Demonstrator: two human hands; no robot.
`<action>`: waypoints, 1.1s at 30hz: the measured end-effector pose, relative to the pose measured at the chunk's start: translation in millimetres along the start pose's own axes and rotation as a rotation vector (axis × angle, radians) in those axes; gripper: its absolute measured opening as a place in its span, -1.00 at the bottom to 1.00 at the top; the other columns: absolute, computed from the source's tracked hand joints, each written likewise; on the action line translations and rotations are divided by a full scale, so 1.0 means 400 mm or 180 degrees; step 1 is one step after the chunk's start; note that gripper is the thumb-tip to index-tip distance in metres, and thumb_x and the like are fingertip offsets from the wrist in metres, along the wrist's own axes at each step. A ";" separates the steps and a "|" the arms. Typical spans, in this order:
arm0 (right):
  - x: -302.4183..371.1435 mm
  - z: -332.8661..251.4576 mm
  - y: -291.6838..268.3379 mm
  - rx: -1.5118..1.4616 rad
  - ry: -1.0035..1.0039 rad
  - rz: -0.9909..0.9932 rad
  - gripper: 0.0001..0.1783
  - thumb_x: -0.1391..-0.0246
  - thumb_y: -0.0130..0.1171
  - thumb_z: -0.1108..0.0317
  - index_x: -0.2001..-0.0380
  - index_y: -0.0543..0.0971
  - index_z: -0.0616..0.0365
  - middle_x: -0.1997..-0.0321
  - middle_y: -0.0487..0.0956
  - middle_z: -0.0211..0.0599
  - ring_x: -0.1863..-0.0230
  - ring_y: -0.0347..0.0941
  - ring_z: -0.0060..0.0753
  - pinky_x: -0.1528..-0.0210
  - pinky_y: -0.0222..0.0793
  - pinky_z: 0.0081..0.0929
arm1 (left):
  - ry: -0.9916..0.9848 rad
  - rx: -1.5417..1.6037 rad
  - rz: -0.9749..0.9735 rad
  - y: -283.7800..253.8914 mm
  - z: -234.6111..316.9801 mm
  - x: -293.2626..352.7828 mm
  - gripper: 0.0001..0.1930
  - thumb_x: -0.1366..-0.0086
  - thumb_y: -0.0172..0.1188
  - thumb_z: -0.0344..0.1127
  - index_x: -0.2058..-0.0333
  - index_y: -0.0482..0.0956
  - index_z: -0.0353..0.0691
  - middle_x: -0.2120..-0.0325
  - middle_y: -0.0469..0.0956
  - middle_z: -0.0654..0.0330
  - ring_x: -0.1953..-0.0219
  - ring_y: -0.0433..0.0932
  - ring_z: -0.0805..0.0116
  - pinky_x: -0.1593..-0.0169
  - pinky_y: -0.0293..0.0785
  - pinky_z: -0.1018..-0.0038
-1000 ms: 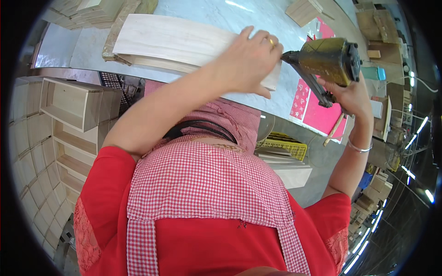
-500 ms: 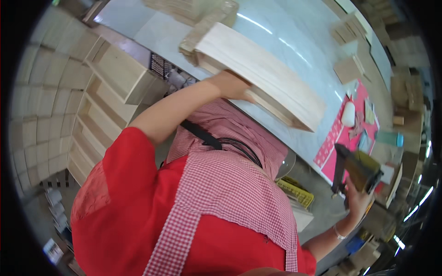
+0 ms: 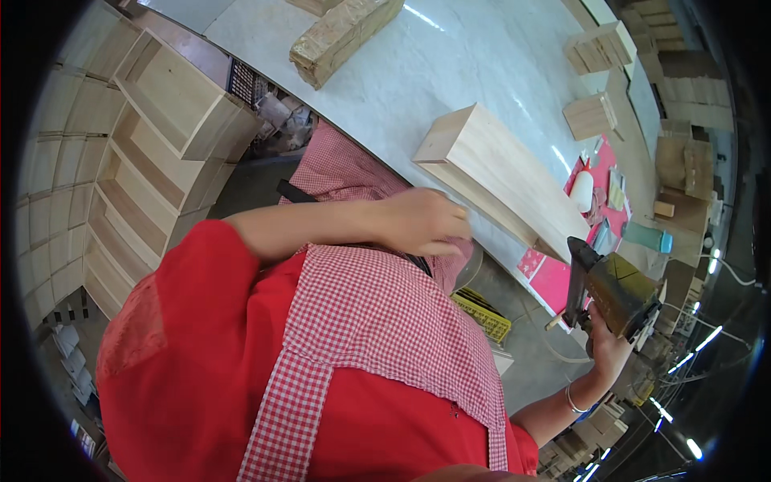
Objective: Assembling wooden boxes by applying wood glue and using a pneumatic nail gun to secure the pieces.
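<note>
A long pale wooden box (image 3: 514, 173) rests on the light table near its front edge, turned at an angle. My left hand (image 3: 426, 223) is off the box, in front of the table edge and close to my apron. Its fingers are loosely bent and nothing shows in them. On the right, my right hand (image 3: 606, 336) grips a black and olive nail gun (image 3: 614, 291) by its handle. The gun is up beside the box's right end, apart from my left hand.
A tape-wrapped wooden bundle (image 3: 341, 40) lies on the table (image 3: 450, 72). Beyond the box, a pink patterned sheet (image 3: 614, 157) carries a white glue bottle (image 3: 582, 191) and a teal-capped bottle (image 3: 646, 237). Wooden drawers (image 3: 173, 96) are stacked left; a yellow crate (image 3: 482, 315) sits below.
My left hand has let go of the box and drawn back toward my apron. The box now rests lower on the table, nearer the nail gun, which stays in my right hand.
</note>
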State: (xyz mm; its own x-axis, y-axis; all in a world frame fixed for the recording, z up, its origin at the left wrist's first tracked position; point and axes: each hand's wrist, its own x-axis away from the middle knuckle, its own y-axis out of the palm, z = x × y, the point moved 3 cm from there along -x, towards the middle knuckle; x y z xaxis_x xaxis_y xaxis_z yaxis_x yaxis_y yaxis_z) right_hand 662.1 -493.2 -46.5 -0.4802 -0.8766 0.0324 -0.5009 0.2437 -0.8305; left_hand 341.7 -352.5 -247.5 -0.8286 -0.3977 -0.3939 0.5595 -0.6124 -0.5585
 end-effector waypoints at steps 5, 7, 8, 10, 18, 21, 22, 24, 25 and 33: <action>-0.058 -0.079 0.045 0.0372 0.0144 -0.0281 -0.40 0.09 0.47 0.49 -0.04 0.45 0.33 0.04 0.57 -0.22 0.06 0.51 -0.42 0.00 0.44 -0.44 | -0.1293 0.0398 0.1488 -0.189 -0.056 0.115 -0.35 0.11 0.53 -0.23 0.00 0.49 -0.13 0.05 0.48 0.16 0.24 0.46 0.36 0.15 0.42 0.41; -0.094 -0.106 0.064 0.0545 0.0095 -0.0320 -0.40 0.09 0.47 0.49 -0.04 0.45 0.33 0.03 0.57 -0.22 0.06 0.51 -0.41 0.00 0.45 -0.44 | -0.1224 0.0574 0.1544 -0.218 -0.084 0.086 -0.25 0.14 0.54 -0.22 -0.09 0.43 -0.11 -0.02 0.44 0.17 0.19 0.43 0.35 0.06 0.41 0.38; -0.113 -0.120 0.071 0.0682 0.0060 -0.0333 -0.39 0.09 0.47 0.49 -0.05 0.44 0.33 0.02 0.57 -0.21 0.07 0.51 -0.41 0.00 0.45 -0.44 | -0.1133 0.0723 0.1568 -0.225 -0.101 0.065 -0.14 0.17 0.55 -0.20 -0.18 0.38 -0.09 -0.08 0.41 0.18 0.13 0.41 0.35 -0.02 0.40 0.34; -0.148 -0.141 0.089 0.0855 -0.0009 -0.0379 -0.38 0.09 0.47 0.49 -0.05 0.44 0.33 0.02 0.57 -0.20 0.07 0.52 -0.40 0.01 0.45 -0.43 | -0.1008 0.0706 0.1481 -0.230 -0.142 0.035 -0.10 0.19 0.56 -0.20 -0.21 0.35 -0.08 -0.11 0.39 0.18 0.10 0.40 0.32 -0.08 0.38 0.33; -0.198 -0.230 0.139 0.0728 -0.0773 -0.0513 -0.58 0.05 0.47 0.40 0.12 0.58 0.29 0.33 0.63 -0.41 0.48 0.46 -0.60 0.45 0.39 -0.55 | -0.0584 0.0834 0.1157 -0.214 -0.188 -0.016 0.00 0.27 0.58 -0.16 -0.23 0.33 -0.07 -0.13 0.37 0.20 -0.04 0.38 0.21 -0.24 0.32 0.27; -0.202 -0.293 0.168 0.0850 -0.1346 -0.0759 -0.52 0.05 0.46 0.44 0.05 0.54 0.29 0.19 0.64 -0.32 0.26 0.54 -0.50 0.21 0.49 -0.49 | -0.0496 0.0963 0.1251 -0.202 -0.200 -0.018 0.00 0.29 0.58 -0.15 -0.23 0.34 -0.07 -0.13 0.37 0.20 -0.07 0.38 0.19 -0.23 0.32 0.27; -0.206 -0.303 0.172 0.0880 -0.1345 -0.0775 -0.52 0.05 0.46 0.44 0.05 0.54 0.29 0.19 0.64 -0.32 0.26 0.54 -0.50 0.21 0.49 -0.49 | -0.0494 0.0984 0.1276 -0.201 -0.202 -0.019 -0.01 0.30 0.59 -0.14 -0.22 0.34 -0.07 -0.12 0.38 0.20 -0.07 0.38 0.19 -0.22 0.33 0.27; -0.214 -0.318 0.182 0.0848 -0.1172 -0.1000 -0.48 0.05 0.47 0.45 0.00 0.52 0.29 0.12 0.63 -0.28 0.15 0.53 -0.47 0.08 0.47 -0.47 | -0.0491 0.1019 0.1330 -0.201 -0.204 -0.019 -0.02 0.30 0.59 -0.13 -0.20 0.36 -0.08 -0.10 0.38 0.19 -0.07 0.38 0.19 -0.21 0.34 0.29; -0.218 -0.326 0.188 0.0831 -0.1085 -0.1111 -0.45 0.06 0.47 0.46 -0.02 0.50 0.29 0.09 0.62 -0.26 0.10 0.53 -0.45 0.02 0.47 -0.46 | -0.0493 0.1042 0.1354 -0.200 -0.208 -0.020 -0.02 0.30 0.59 -0.13 -0.20 0.36 -0.08 -0.10 0.38 0.19 -0.07 0.38 0.19 -0.21 0.34 0.29; -0.255 -0.427 0.256 0.1098 -0.1224 -0.1364 -0.49 0.17 0.53 0.48 0.11 0.56 0.33 0.14 0.66 -0.20 0.16 0.58 -0.39 0.08 0.49 -0.42 | -0.0266 0.1104 0.1315 -0.225 -0.220 -0.027 -0.07 0.32 0.59 -0.13 -0.14 0.41 -0.14 -0.06 0.39 0.21 0.00 0.40 0.25 -0.16 0.36 0.32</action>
State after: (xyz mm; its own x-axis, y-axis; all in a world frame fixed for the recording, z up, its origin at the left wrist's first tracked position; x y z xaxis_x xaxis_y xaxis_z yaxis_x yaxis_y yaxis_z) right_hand 536.5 -307.9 -39.9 0.0325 -0.9673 0.2515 -0.3005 -0.2494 -0.9206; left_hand 302.0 -233.0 -257.3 -0.5478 -0.6973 -0.4623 0.8114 -0.5775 -0.0903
